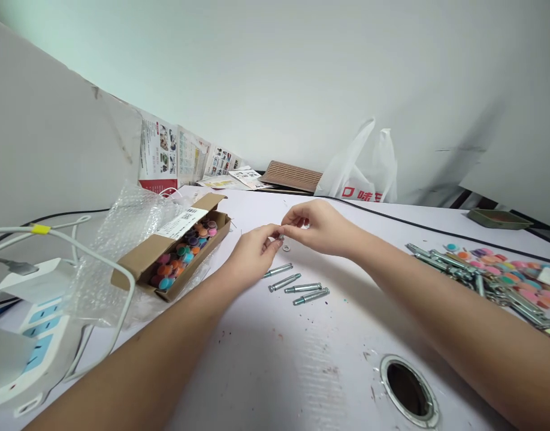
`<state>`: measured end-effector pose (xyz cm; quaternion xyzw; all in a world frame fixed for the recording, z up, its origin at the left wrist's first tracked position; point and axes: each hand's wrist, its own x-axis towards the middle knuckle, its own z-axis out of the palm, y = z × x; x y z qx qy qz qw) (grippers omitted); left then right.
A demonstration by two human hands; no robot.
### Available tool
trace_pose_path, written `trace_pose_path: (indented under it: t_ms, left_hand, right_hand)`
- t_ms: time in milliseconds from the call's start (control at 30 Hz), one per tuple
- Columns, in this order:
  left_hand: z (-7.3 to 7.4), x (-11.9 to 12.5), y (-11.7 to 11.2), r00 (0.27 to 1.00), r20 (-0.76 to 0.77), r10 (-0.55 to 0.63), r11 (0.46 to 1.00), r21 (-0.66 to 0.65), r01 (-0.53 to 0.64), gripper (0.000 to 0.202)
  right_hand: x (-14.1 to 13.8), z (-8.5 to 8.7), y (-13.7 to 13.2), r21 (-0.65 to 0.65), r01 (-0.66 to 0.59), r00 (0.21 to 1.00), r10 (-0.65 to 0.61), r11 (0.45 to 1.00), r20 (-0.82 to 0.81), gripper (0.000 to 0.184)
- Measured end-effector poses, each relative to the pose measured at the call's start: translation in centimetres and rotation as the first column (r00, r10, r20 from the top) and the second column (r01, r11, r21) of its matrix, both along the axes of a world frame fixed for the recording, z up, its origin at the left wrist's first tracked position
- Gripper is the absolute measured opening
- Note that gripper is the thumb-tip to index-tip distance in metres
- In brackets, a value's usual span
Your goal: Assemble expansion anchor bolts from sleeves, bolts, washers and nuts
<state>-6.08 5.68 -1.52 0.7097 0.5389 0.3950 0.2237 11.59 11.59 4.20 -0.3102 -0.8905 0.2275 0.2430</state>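
Note:
My left hand (253,250) and my right hand (319,228) meet fingertip to fingertip above the white table. Both are closed in a pinch around a small metallic piece (281,237), mostly covered by the fingers, so its kind is unclear. Just below the fingertips lies a metal washer (286,248). Nearer to me, several silvery metal bolts lie roughly side by side, among them a bolt (284,282) and the nearest bolt (311,296). The farthest bolt (279,270) is close to my left hand, which partly hides its end.
Left stands an open cardboard box (138,258) of coloured caps, beside bubble wrap (105,257) and a power strip (54,353) with cables. Right are piled bolts (455,266) and coloured discs (526,278). A round table hole (410,390) is near; a plastic bag (358,170) stands behind.

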Motion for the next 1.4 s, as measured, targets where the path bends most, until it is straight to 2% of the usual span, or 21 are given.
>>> trace_pose_path:
  t_ms: [100, 200, 267, 367, 467, 533, 700, 833, 967, 1067, 1133, 1200, 1300, 1400]
  left_hand:
    - [-0.8, -0.5, 0.7, 0.99, 0.129, 0.065, 0.992, -0.118, -0.05, 0.024]
    - [-1.8, -0.9, 1.4, 0.982, 0.178, 0.064, 0.984, -0.173, -0.033, 0.016]
    - [-2.2, -1.0, 1.8, 0.977, 0.206, 0.063, 0.979, -0.202, -0.021, 0.016]
    - [-2.3, -0.9, 2.0, 0.972, 0.224, 0.072, 0.973, -0.231, -0.019, 0.016]
    - [-1.7, -0.6, 1.8, 0.975, 0.205, 0.082, 0.969, -0.246, -0.03, 0.014]
    - [-1.3, -0.4, 1.6, 0.98, 0.178, 0.086, 0.967, -0.25, -0.04, 0.01]
    - [-0.4, -0.1, 1.2, 0.99, 0.103, 0.094, 0.968, -0.243, -0.067, 0.004]
    - [-0.2, -0.1, 1.2, 0.993, 0.07, 0.1, 0.968, -0.238, -0.081, 0.004]
    - [-0.4, -0.2, 1.2, 0.995, 0.049, 0.093, 0.97, -0.229, -0.079, 0.006]
    - [-0.6, -0.2, 1.3, 0.995, 0.036, 0.095, 0.97, -0.229, -0.084, 0.007]
    - [-0.8, -0.3, 1.3, 0.995, 0.031, 0.097, 0.969, -0.232, -0.088, 0.008]
    - [-0.9, -0.3, 1.3, 0.995, 0.028, 0.098, 0.968, -0.233, -0.089, 0.009]
    - [-0.9, -0.4, 1.3, 0.995, 0.02, 0.097, 0.97, -0.227, -0.09, 0.009]
    - [-0.8, -0.4, 1.3, 0.995, 0.001, 0.096, 0.97, -0.222, -0.094, 0.009]
  right_hand:
    - [-1.1, -1.8, 0.4, -0.055, 0.112, 0.991, -0.116, 0.992, -0.07, 0.029]
    - [-0.9, -3.9, 1.1, -0.107, 0.228, 0.973, -0.223, 0.968, 0.059, 0.031]
    - [-0.6, -5.1, 1.5, -0.141, 0.24, 0.965, -0.22, 0.961, 0.143, 0.028]
    - [-0.3, -5.9, 1.9, -0.182, 0.229, 0.964, -0.197, 0.956, 0.178, 0.021]
    - [-0.3, -5.6, 2.0, -0.256, 0.208, 0.971, -0.167, 0.944, 0.171, 0.018]
    - [-0.5, -4.8, 2.0, -0.32, 0.208, 0.976, -0.173, 0.924, 0.132, 0.025]
    - [-1.8, -3.0, 2.0, -0.446, 0.185, 0.964, -0.249, 0.876, -0.089, 0.039]
    - [-2.7, -3.1, 2.0, -0.492, 0.144, 0.96, -0.242, 0.858, -0.142, 0.043]
    - [-2.5, -3.5, 2.0, -0.514, 0.045, 0.971, -0.158, 0.857, -0.179, 0.044]
    - [-1.9, -3.0, 2.3, -0.494, 0.052, 0.976, -0.149, 0.868, -0.158, 0.045]
    - [-1.0, -2.2, 2.7, -0.397, 0.167, 0.974, -0.214, 0.903, -0.077, 0.048]
    - [0.5, -1.4, 3.6, -0.229, 0.308, 0.95, -0.309, 0.924, 0.029, 0.048]
    - [3.2, -1.2, 5.4, -0.057, 0.462, 0.882, -0.452, 0.885, 0.132, 0.034]
    - [5.4, -2.6, 7.1, 0.001, 0.541, 0.816, -0.525, 0.841, 0.244, 0.022]
